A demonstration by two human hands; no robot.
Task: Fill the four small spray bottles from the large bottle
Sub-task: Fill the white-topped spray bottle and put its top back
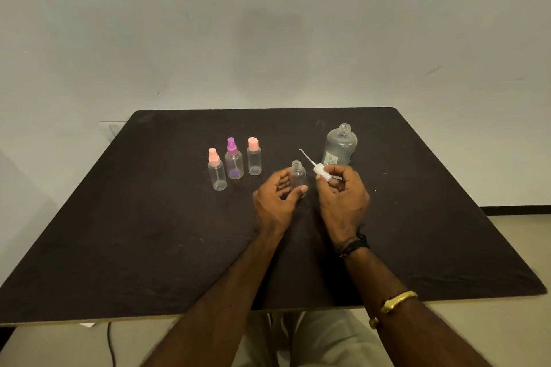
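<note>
Head view: the small bottle [298, 177], clear, uncapped and seemingly empty, stands mid-counter [149, 232], grasped by the left hand [277, 202]. The right hand [343, 197] pinches its white spray top [322, 171]. Uncapping looks finished; next, park the top and pour steadily from the open large bottle [340, 146] just behind. Three capped bottles [234, 162] wait to the left.

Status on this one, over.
Left hand grips open small bottle. Right hand pinches spray head. Large bottle uncapped behind. Three capped bottles stand clear, left.
</note>
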